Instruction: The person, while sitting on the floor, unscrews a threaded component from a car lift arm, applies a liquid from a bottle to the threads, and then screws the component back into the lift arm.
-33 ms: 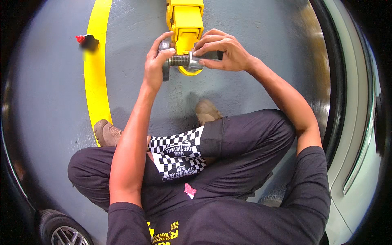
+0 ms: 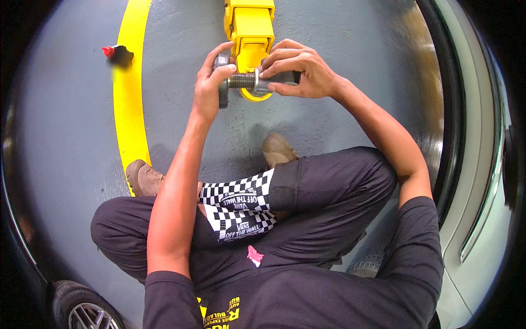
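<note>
My left hand (image 2: 208, 90) grips a dark, disc-shaped pad (image 2: 223, 94) with a steel threaded shaft (image 2: 241, 80) sticking out sideways to the right. The fingers of my right hand (image 2: 300, 74) are closed round a metal collar (image 2: 262, 85) at the shaft's right end, partly hidden by the fingers. A dark piece behind that hand is too hidden to identify. Both hands work just over the end of a yellow metal arm (image 2: 252, 24), whose ring-shaped tip shows below the shaft.
I sit cross-legged on the grey floor (image 2: 71, 137). A yellow stripe (image 2: 129, 109) runs on the left, with a blurred, red-topped dark object (image 2: 118, 55) on it. A pale car body (image 2: 471, 285) curves along the right; a wheel (image 2: 87, 312) is at lower left.
My right thumb and fingers have shifted very slightly on the collar. My left hand and the rest look nearly the same.
</note>
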A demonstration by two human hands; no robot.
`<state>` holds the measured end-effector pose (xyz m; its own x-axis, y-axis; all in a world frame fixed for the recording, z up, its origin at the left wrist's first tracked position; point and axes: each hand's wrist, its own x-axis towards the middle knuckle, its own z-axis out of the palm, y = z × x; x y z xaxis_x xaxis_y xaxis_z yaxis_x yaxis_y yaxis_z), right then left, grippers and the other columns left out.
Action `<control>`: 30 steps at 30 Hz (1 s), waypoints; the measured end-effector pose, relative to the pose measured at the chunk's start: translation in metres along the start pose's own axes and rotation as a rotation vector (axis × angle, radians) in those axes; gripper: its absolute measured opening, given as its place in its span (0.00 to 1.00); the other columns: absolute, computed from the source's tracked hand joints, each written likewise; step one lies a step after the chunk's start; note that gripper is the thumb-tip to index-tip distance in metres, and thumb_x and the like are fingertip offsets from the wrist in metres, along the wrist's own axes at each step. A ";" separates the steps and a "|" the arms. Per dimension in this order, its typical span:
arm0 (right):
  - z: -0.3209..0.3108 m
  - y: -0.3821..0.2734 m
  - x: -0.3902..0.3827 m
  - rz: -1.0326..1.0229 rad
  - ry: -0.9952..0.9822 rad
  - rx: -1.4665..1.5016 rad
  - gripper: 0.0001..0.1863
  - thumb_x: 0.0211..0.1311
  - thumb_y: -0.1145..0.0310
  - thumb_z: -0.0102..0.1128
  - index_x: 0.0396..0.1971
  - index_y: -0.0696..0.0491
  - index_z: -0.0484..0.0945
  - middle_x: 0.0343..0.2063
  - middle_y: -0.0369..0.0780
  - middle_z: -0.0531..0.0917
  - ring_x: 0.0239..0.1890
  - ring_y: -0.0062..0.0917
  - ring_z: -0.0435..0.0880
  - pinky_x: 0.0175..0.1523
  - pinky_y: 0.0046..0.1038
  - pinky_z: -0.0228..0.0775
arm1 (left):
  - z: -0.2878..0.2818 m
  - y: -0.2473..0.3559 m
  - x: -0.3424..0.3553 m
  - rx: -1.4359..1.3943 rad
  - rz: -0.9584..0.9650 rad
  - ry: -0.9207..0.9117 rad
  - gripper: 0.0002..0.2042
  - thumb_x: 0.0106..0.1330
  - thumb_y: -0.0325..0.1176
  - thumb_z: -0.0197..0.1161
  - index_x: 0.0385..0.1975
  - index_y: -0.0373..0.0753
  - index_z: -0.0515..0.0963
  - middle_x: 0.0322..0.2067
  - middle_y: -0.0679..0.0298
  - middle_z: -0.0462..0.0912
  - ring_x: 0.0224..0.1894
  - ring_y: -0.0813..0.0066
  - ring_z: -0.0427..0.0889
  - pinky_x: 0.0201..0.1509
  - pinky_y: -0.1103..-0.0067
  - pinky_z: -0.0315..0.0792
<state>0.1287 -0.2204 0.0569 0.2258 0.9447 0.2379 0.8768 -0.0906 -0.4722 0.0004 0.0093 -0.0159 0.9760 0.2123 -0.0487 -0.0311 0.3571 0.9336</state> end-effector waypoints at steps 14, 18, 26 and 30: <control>0.012 0.018 -0.007 0.083 0.031 0.006 0.11 0.64 0.64 0.79 0.45 0.47 0.94 0.46 0.35 0.92 0.54 0.30 0.84 0.64 0.37 0.80 | 0.001 -0.006 0.004 -0.012 0.018 -0.010 0.29 0.66 0.39 0.63 0.68 0.36 0.77 0.47 0.62 0.82 0.49 0.74 0.80 0.60 0.77 0.73; 0.003 0.005 0.000 0.021 0.002 0.000 0.10 0.64 0.63 0.79 0.44 0.47 0.94 0.45 0.36 0.91 0.54 0.30 0.83 0.64 0.36 0.80 | 0.000 -0.005 0.002 -0.016 0.018 -0.004 0.29 0.66 0.39 0.63 0.68 0.36 0.77 0.47 0.61 0.82 0.50 0.74 0.80 0.60 0.77 0.73; 0.009 0.010 -0.003 0.087 0.023 0.041 0.10 0.64 0.63 0.80 0.43 0.47 0.95 0.44 0.35 0.92 0.54 0.29 0.83 0.63 0.38 0.80 | -0.001 -0.005 0.000 0.046 0.021 0.005 0.29 0.66 0.40 0.64 0.68 0.37 0.78 0.48 0.61 0.83 0.50 0.74 0.80 0.60 0.77 0.73; 0.010 0.020 -0.008 0.104 0.001 0.104 0.11 0.63 0.62 0.81 0.44 0.46 0.95 0.44 0.35 0.92 0.55 0.28 0.82 0.65 0.38 0.78 | 0.003 -0.005 0.001 0.062 0.020 -0.015 0.31 0.67 0.42 0.61 0.70 0.37 0.76 0.48 0.59 0.84 0.48 0.73 0.83 0.58 0.77 0.75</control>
<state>0.1405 -0.2263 0.0375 0.3141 0.9314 0.1840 0.7996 -0.1550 -0.5802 0.0026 0.0049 -0.0192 0.9785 0.2049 -0.0246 -0.0380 0.2956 0.9545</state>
